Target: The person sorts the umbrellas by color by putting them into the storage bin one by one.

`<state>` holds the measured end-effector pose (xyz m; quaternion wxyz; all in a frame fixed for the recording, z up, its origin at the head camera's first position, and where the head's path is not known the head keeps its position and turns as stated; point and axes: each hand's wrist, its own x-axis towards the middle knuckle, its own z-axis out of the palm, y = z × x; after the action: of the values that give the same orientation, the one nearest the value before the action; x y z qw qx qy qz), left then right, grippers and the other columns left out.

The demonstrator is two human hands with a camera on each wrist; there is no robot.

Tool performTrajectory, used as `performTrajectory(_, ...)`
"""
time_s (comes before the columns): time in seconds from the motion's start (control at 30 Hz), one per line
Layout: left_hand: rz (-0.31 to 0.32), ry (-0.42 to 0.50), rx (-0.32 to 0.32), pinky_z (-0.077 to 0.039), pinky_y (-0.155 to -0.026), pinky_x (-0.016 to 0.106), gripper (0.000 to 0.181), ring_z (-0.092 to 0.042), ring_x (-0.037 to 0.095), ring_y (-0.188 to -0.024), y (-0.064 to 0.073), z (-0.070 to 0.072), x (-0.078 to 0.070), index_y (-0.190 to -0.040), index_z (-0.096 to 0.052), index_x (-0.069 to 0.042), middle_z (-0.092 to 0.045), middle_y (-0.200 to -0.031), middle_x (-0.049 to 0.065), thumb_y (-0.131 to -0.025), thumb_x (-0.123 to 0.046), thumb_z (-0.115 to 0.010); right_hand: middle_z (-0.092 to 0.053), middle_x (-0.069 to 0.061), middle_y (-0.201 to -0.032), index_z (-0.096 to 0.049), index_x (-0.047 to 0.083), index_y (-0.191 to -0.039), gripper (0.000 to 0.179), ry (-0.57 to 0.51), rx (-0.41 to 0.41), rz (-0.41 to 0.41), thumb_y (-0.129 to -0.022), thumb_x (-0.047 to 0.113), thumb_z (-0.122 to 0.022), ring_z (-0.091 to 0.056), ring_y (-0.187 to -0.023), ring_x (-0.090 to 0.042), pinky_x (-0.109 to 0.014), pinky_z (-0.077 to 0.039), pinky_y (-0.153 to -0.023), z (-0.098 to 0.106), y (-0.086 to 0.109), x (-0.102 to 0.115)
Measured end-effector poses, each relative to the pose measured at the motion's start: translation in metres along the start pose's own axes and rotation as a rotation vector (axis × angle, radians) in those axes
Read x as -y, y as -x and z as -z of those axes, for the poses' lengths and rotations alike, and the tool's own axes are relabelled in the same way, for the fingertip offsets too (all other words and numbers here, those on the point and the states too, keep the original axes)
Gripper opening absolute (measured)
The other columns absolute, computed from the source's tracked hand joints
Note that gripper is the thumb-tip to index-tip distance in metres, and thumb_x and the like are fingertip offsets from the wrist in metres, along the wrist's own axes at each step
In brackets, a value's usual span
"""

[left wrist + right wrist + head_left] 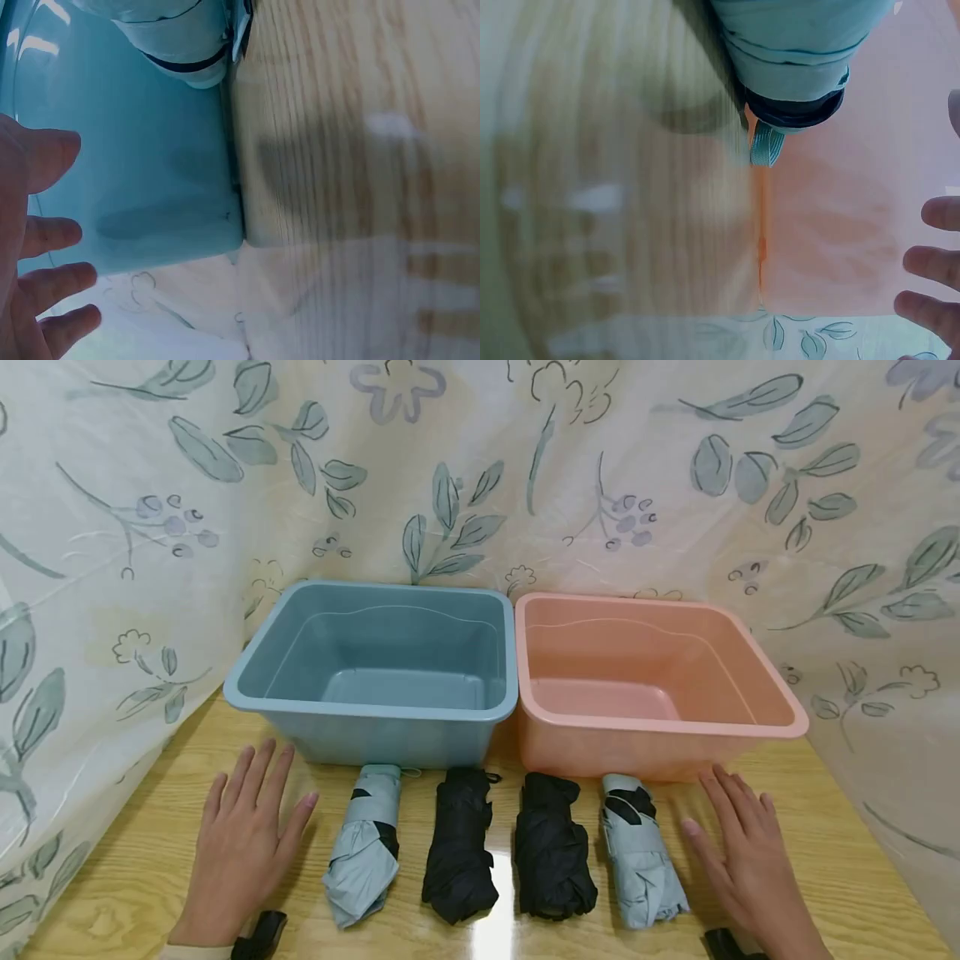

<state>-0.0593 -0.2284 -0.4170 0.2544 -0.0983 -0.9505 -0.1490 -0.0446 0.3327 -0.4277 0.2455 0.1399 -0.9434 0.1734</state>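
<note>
Lying just right of the thumb of the left hand (243, 847), the left pale umbrella (366, 847) is nearer to that hand; the right pale umbrella (643, 860) lies just left of the thumb of the right hand (753, 864). Both hands' fingers are straight, slightly parted, with nothing in hold. Each long axis runs away from the person, far end tilting inward, toward the blue bin (375, 739) and pink bin (622, 752) respectively.
</note>
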Motion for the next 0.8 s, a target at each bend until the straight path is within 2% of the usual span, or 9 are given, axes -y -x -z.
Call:
performTrajectory(0.07, -0.005, 0.003, -0.019, -0.023, -0.111, 0.063, 0.060, -0.032, 0.043, -0.144, -0.001, 0.000, 0.000, -0.148, -0.048, -0.001, -0.043, -0.152, 0.025, -0.102, -0.038, -0.057, -0.042, -0.029, -0.149, -0.045, 0.001, -0.150, 0.060, -0.004, -0.037, -0.006, -0.103, 0.034, -0.060, -0.036, -0.135, -0.050, -0.057, -0.008, -0.120, 0.000, 0.000, 0.000)
performTrajectory(0.13, -0.008, 0.004, -0.037, -0.030, -0.105, 0.063, 0.057, -0.040, 0.045, -0.136, -0.002, 0.000, -0.001, -0.144, -0.052, 0.000, -0.049, -0.146, 0.026, -0.101, -0.036, -0.060, -0.047, -0.029, -0.143, -0.050, -0.001, -0.146, 0.057, -0.001, -0.059, -0.030, -0.101, 0.031, -0.064, -0.041, -0.128, -0.051, -0.061, -0.018, -0.116, 0.000, 0.000, 0.002)
performTrajectory(0.23, -0.014, 0.007, -0.060, -0.039, -0.094, 0.063, 0.050, -0.050, 0.046, -0.124, -0.002, -0.001, -0.002, -0.135, -0.058, 0.003, -0.056, -0.136, 0.025, -0.097, -0.030, -0.065, -0.053, -0.028, -0.135, -0.056, -0.001, -0.139, 0.052, -0.003, -0.074, -0.078, -0.097, 0.025, -0.070, -0.046, -0.121, -0.050, -0.064, -0.034, -0.101, 0.001, 0.001, 0.005)
performTrajectory(0.37, -0.015, 0.010, -0.072, -0.046, -0.081, 0.063, 0.043, -0.059, 0.045, -0.110, -0.002, 0.000, -0.004, -0.125, -0.064, 0.003, -0.064, -0.122, 0.023, -0.090, -0.019, -0.072, -0.059, -0.025, -0.125, -0.063, 0.001, -0.126, 0.040, 0.008, -0.074, -0.139, -0.093, 0.020, -0.074, -0.052, -0.115, -0.046, -0.065, -0.042, -0.083, 0.001, 0.001, 0.010)
performTrajectory(0.47, -0.011, 0.023, -0.079, -0.049, -0.078, 0.062, 0.039, -0.062, 0.045, -0.102, -0.003, 0.002, -0.003, -0.120, -0.067, 0.003, -0.067, -0.114, 0.023, -0.085, -0.014, -0.075, -0.063, -0.020, -0.115, -0.067, 0.003, -0.113, 0.029, 0.020, -0.086, -0.149, -0.090, 0.017, -0.076, -0.057, -0.107, -0.042, -0.062, -0.045, -0.078, -0.001, 0.001, 0.012)
performTrajectory(0.53, 0.004, 0.040, -0.085, -0.050, -0.076, 0.061, 0.038, -0.063, 0.045, -0.099, -0.003, 0.003, -0.003, -0.118, -0.069, 0.002, -0.068, -0.110, 0.022, -0.084, -0.012, -0.076, -0.065, -0.016, -0.108, -0.068, 0.004, -0.106, 0.023, 0.014, -0.109, -0.136, -0.088, 0.012, -0.078, -0.060, -0.099, -0.037, -0.050, -0.048, -0.077, -0.002, 0.001, 0.012)
performTrajectory(0.63, 0.058, 0.094, -0.101, -0.051, -0.074, 0.058, 0.036, -0.064, 0.040, -0.096, -0.003, 0.006, -0.004, -0.117, -0.070, 0.000, -0.069, -0.108, 0.019, -0.084, -0.011, -0.077, -0.068, -0.008, -0.101, -0.069, 0.006, -0.102, 0.018, -0.050, -0.122, -0.147, -0.087, 0.006, -0.078, -0.062, -0.091, -0.025, -0.026, -0.049, -0.078, -0.004, -0.001, 0.014)
performTrajectory(0.7, 0.122, 0.162, -0.132, -0.053, -0.077, 0.043, 0.034, -0.063, 0.032, -0.095, -0.005, 0.011, -0.005, -0.118, -0.070, -0.001, -0.070, -0.107, 0.017, -0.086, -0.010, -0.077, -0.069, -0.004, -0.099, -0.070, 0.006, -0.102, 0.017, -0.120, -0.113, -0.170, -0.087, 0.003, -0.077, -0.061, -0.088, -0.013, -0.012, -0.044, -0.077, -0.004, -0.002, 0.016)
performTrajectory(0.8, 0.269, 0.309, -0.235, -0.047, -0.081, 0.021, 0.032, -0.061, 0.011, -0.095, -0.015, 0.022, -0.005, -0.122, -0.069, 0.000, -0.070, -0.103, 0.007, -0.091, -0.007, -0.074, -0.070, -0.003, -0.100, -0.070, 0.005, -0.104, 0.016, -0.217, -0.084, -0.223, -0.089, 0.002, -0.076, -0.059, -0.088, 0.002, -0.009, -0.046, -0.077, -0.003, -0.003, 0.020)
